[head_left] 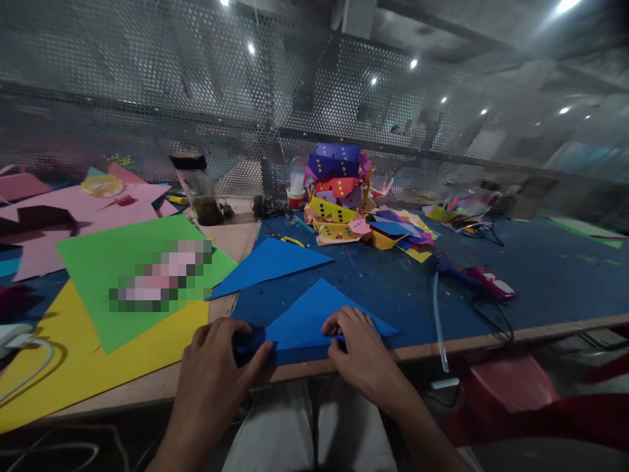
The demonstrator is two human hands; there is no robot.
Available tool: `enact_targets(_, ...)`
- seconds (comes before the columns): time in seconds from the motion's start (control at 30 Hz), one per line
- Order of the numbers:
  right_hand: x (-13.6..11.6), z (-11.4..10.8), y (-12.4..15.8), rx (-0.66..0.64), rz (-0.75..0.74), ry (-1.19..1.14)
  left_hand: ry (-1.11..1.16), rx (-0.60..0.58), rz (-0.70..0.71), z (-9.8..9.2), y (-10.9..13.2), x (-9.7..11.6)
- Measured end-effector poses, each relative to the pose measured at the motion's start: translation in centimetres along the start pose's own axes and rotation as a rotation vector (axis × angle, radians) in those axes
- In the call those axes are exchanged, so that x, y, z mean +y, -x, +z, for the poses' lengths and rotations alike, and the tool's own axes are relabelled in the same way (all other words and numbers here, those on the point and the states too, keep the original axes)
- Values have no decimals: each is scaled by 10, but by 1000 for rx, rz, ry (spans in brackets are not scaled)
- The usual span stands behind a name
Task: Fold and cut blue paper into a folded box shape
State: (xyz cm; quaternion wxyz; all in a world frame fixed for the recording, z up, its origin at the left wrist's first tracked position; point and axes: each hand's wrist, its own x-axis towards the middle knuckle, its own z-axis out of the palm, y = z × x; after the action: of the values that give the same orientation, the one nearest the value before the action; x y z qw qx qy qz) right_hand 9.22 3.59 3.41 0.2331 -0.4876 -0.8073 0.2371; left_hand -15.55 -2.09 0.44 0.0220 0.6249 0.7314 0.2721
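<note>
A sheet of blue paper (314, 318), folded to a triangle, lies at the table's front edge with its long side towards me. My left hand (213, 370) has its curled fingers and thumb about the left corner of this paper. Further right, my right hand (361, 351) grips the long folded edge between its thumb and bent fingers. Behind it rests a second blue paper triangle (275, 262), which neither hand touches.
Green paper (147, 262) and yellow paper (162, 344) lie at left. A jar (204, 196) stands behind them. Decorated paper pieces (339, 190) are piled at the back, near yellow-handled scissors (293, 241). A glue gun (476, 278) with a glue stick lies right.
</note>
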Motion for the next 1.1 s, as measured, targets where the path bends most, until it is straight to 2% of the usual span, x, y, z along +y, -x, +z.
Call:
enact_targets(0.43,13,-19,8,-17,54,18,21,-4,-2,-1,-1,1)
enact_targets(0.77,43,-39,20,51,123,97,12,-4,2,4,-2,-6)
enact_targets(0.9,67,-50,25,133,162,171,14,25,36,5,-1,-6)
enact_targets(0.97,76,-55,28,175,130,184,15,31,47,5,0,-6)
enact_targets(1.1,68,-52,35,326,18,200,4,46,82,7,0,-10)
